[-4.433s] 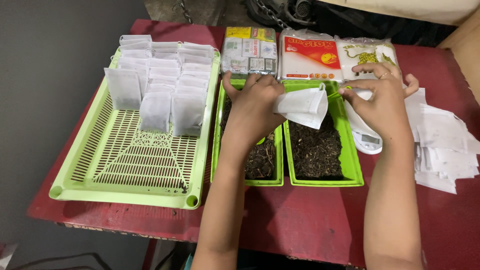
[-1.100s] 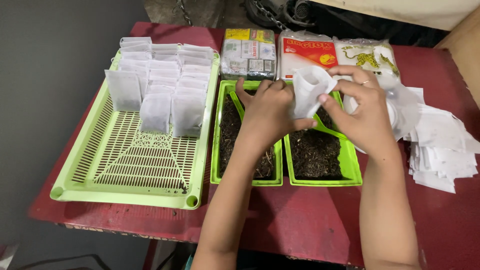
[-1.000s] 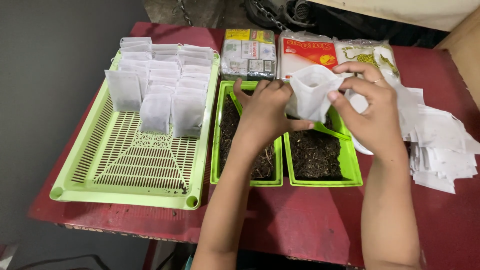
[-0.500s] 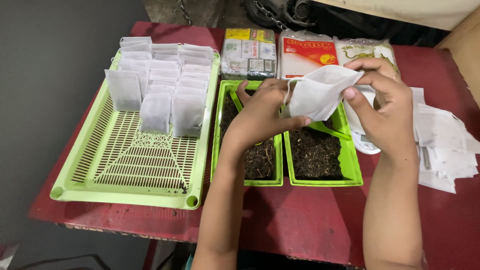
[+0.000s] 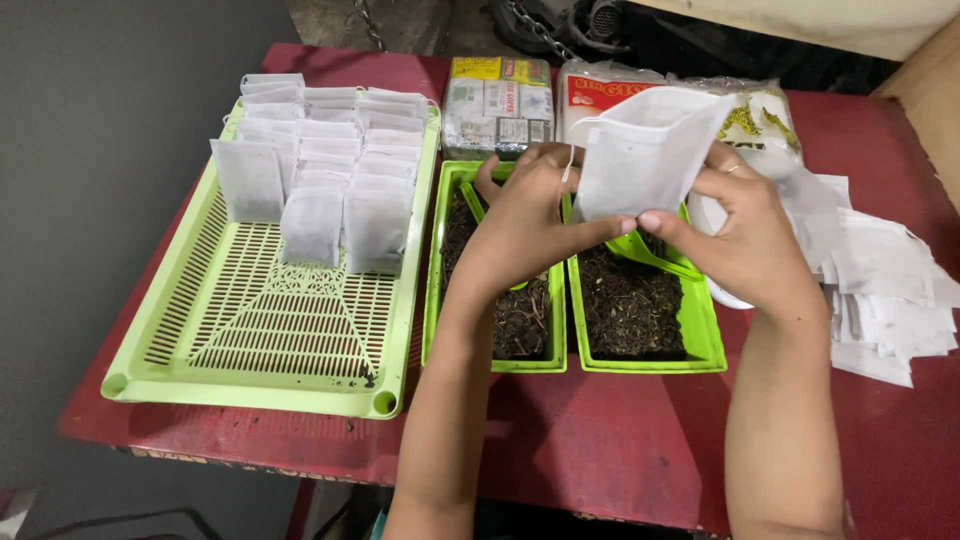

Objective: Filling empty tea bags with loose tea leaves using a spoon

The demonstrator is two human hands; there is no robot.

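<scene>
I pinch the white filter pouch (image 5: 645,150) with my left hand (image 5: 525,215) and right hand (image 5: 750,235), fingertips closed on its lower edge, above the right green tray (image 5: 700,340). Likely light, limp, tearable; hold by edges.

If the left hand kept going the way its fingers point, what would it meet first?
The left hand points up and away across the table; past the white bag it pinches, it would probably meet the wrapped packets first, though depth is unclear.

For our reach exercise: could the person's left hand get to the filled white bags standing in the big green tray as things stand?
Probably yes: the left hand is beside the green tray, and nothing stands between it and the filled bags. It would first have to release the white bag.
</scene>
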